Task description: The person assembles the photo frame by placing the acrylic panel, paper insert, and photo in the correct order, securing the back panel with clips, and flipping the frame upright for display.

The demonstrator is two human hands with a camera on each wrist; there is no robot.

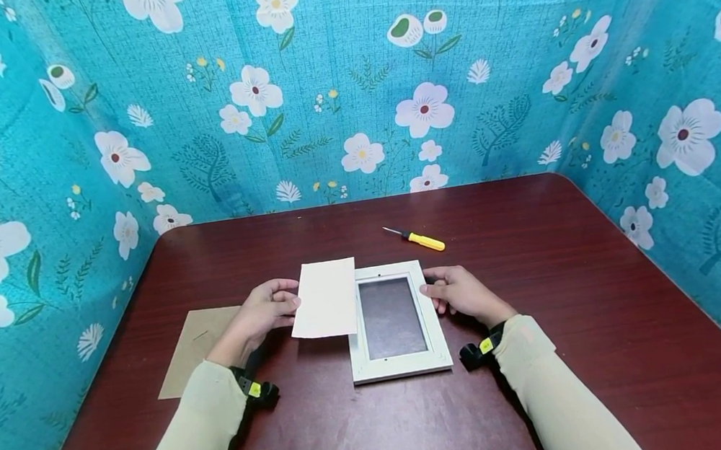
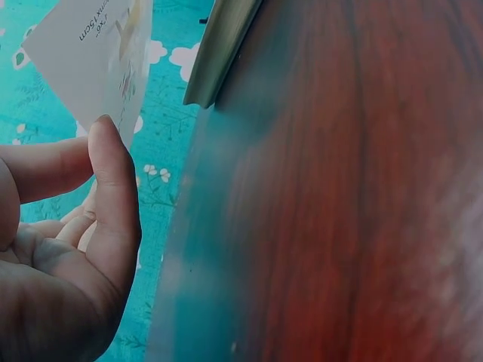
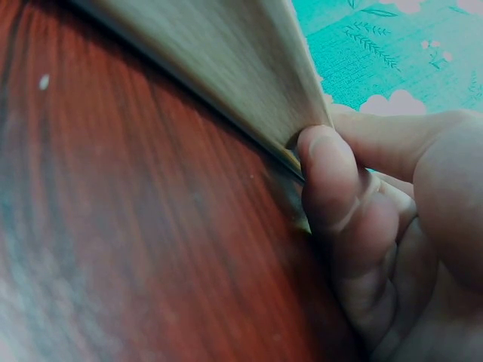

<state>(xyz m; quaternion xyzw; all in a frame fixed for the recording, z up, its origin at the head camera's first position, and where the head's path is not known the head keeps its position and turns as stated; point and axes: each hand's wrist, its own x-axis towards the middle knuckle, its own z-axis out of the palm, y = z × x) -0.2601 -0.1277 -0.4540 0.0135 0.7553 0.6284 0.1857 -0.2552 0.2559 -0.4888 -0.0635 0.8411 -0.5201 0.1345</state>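
Head view: your left hand [image 1: 261, 316] has thumb and fingers clamped on the left side of the card [image 1: 325, 299], blank face up. The card's right edge overlaps the left rail of the white frame [image 1: 401, 366]; looks raised, but can't tell if they touch. Frame lies flat on the table [image 1: 532, 252], in front of you, with your right hand [image 1: 465, 292] at its right rail. The brown board [image 1: 193, 357] is off, flat on the table to the left, partly behind your left forearm. Yellow screwdriver [image 1: 426, 240] lies beyond the frame, neither hand on it.

My read: the frame is opened up, board and card both out of it. Left undone as things lie: card not seated in the opening [image 1: 393, 317], board not on. Can't tell whether there's a pane in there.

Left wrist view: thumb and forefinger pinch the card's edge; the face showing here has lettering [image 2: 96, 26] and part of a picture.

Right wrist view: thumb and forefinger are clamped on the frame's edge. No work on the board or screwdriver shows here.
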